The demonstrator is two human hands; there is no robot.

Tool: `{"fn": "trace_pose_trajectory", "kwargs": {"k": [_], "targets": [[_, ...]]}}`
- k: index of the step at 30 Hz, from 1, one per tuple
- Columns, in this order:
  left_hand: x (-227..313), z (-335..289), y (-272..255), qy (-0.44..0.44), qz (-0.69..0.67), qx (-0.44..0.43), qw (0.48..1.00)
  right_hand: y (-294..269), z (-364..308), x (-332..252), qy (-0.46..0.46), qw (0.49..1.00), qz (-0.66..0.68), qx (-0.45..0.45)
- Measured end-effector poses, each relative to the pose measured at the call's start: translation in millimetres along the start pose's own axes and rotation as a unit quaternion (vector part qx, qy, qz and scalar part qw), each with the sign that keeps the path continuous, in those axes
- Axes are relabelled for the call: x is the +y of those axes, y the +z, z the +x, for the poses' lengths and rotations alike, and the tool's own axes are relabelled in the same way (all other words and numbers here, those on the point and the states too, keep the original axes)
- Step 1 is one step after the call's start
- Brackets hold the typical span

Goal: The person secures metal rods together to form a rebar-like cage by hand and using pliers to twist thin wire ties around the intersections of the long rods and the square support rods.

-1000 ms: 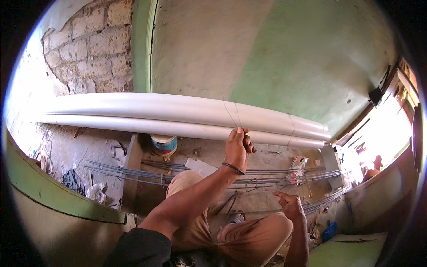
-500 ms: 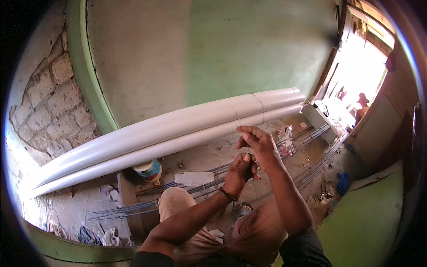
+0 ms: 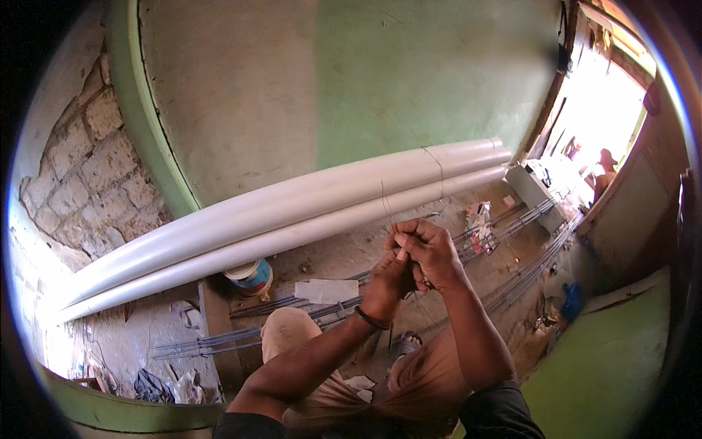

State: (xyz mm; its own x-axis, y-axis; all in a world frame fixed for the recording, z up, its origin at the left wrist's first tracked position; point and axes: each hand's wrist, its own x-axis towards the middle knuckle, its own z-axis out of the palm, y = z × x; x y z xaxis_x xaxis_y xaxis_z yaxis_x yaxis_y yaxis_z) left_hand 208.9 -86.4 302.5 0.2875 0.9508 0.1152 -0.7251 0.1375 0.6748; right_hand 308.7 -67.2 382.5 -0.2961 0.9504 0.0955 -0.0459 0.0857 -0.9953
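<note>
My left hand (image 3: 385, 284) and my right hand (image 3: 433, 252) are together in front of my knees, fingertips pressed against each other. Both pinch a thin dark wire (image 3: 386, 199). One end of it sticks up from the fingers across the pale pipes behind; other strands hang below the hands. The exact grip is hidden by the fingers. Beyond my hands lie long white plastic pipes (image 3: 292, 197), side by side along the wall, with a wire loop (image 3: 442, 175) around them near their right end.
Bundles of steel rods (image 3: 241, 342) run across the floor under the pipes. A paint bucket (image 3: 250, 276), a white board piece (image 3: 327, 291) and plastic rubbish (image 3: 479, 219) lie around. A green panel (image 3: 607, 344) stands at right. Another person (image 3: 605, 174) is by the bright doorway.
My right hand has come down and closed in against my left, the fingers now touching. The upright wire sits lower between them. My view has shifted slightly.
</note>
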Motion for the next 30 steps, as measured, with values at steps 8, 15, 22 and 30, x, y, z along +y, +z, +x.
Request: {"fn": "trace_pose_trajectory", "kwargs": {"k": [8, 15, 22, 30], "targets": [[38, 8, -18, 0.057, -0.047, 0.056, 0.996, -154, -4, 39, -0.118, 0.948, -0.266, 0.132], [57, 3, -40, 0.104, -0.018, 0.056, 0.993, -393, -142, 203, 0.178, 0.877, -0.195, 0.402], [44, 28, -34, 0.079, 0.02, 0.053, 0.995, -442, -209, 466, 0.259, 0.86, -0.093, 0.429], [40, 35, -53, 0.083, 0.075, 0.182, 0.977, -428, -152, 509, 0.363, 0.627, -0.518, 0.455]]}}
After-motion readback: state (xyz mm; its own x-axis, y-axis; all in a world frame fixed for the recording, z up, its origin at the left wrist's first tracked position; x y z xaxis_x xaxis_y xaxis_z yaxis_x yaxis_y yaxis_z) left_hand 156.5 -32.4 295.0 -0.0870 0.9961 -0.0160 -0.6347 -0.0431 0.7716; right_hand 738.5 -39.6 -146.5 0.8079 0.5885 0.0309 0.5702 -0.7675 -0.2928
